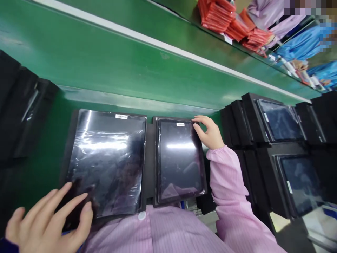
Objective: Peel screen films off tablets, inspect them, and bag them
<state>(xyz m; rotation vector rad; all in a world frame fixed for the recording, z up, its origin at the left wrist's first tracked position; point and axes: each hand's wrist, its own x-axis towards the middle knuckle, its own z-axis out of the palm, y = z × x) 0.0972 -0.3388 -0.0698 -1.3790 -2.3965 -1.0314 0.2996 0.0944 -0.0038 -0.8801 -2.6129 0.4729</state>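
Observation:
Two tablets in clear film lie side by side in black foam trays, each with a small white label near its top edge. The fingers of my left hand (50, 221) are spread over the lower left corner of the larger tablet (113, 165), holding nothing; whether they touch it I cannot tell. At the top right corner of the smaller tablet (180, 165) is my right hand (209, 131). Its thumb and index finger close on that corner, and the other fingers are mostly hidden behind.
Black foam trays (247, 123) with more tablets (280, 119) stand stacked at the right. Further black trays (21, 112) are at the left. A green ledge with a white strip (163, 45) runs behind. Red packets (218, 17) and people in pink and blue sleeves are beyond it.

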